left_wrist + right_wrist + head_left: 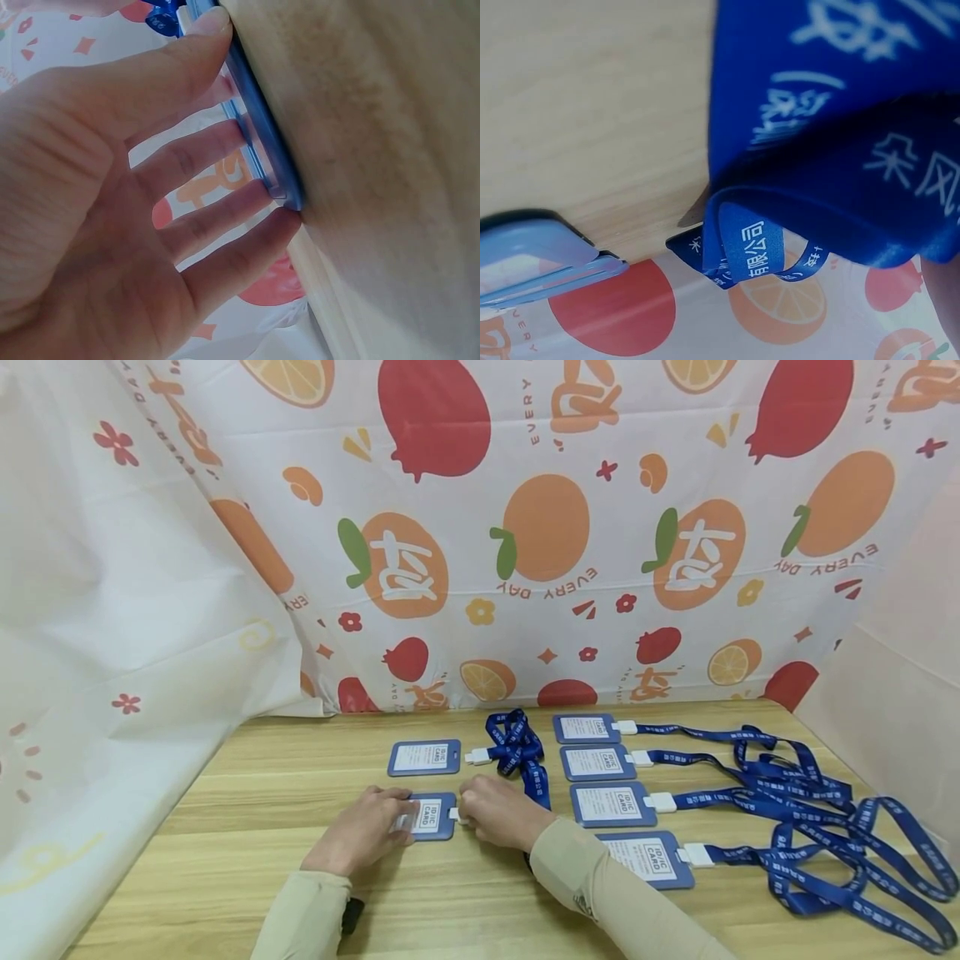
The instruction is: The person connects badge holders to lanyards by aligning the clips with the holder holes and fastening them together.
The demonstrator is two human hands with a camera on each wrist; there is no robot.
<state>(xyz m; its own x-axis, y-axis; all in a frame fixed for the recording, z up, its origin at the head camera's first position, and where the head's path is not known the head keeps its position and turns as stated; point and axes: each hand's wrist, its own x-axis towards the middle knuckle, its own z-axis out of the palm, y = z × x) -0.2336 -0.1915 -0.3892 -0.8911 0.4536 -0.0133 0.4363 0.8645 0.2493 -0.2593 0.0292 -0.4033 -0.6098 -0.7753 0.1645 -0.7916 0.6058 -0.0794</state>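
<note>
My left hand holds a blue ID card holder by its sides on the wooden table. In the left wrist view, the thumb is on the near edge of the holder and the fingers are at the far edge. To its right, my right hand pinches a white clip at the holder's slotted end; the fingers hide most of the clip. Whether clip and slot are joined I cannot tell. A blue lanyard with white lettering looms large in the right wrist view.
Behind the hands lies another blue card holder, with a white clip and bunched blue lanyard beside it. Several holders with attached lanyards form a column at right, partly under the right sleeve. A fruit-print cloth hangs behind the table.
</note>
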